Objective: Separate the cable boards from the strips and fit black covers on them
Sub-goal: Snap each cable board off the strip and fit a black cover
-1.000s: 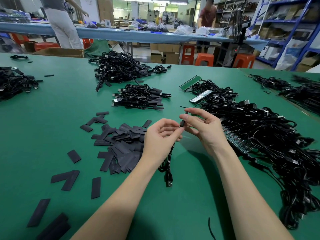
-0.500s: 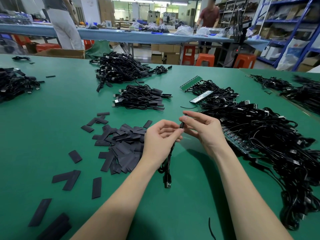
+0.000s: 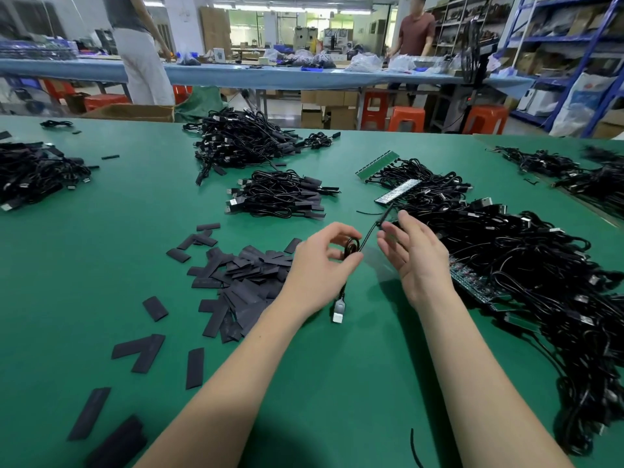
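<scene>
My left hand (image 3: pixel 320 265) pinches a coiled black cable (image 3: pixel 352 247) between thumb and fingers. Its USB plug (image 3: pixel 338 312) hangs below the hand, and its black-covered board end (image 3: pixel 384 216) sticks up to the right. My right hand (image 3: pixel 417 256) is beside that end with fingers spread and straight, gripping nothing. A heap of flat black covers (image 3: pixel 250 275) lies just left of my left hand. Green board strips (image 3: pixel 374 163) (image 3: pixel 474 282) show among the big tangle of cables (image 3: pixel 540 282) on the right.
A small pile of covered cables (image 3: pixel 280 194) lies ahead of my hands, with a larger pile (image 3: pixel 243 140) behind it and another pile (image 3: pixel 30 173) at the far left. Loose covers (image 3: pixel 194 368) are scattered near left. Two people stand at a far bench (image 3: pixel 304 76).
My right hand has let go of the cable's covered end and opened, moving slightly right. My left hand now holds the cable alone, its end tipped up to the right.
</scene>
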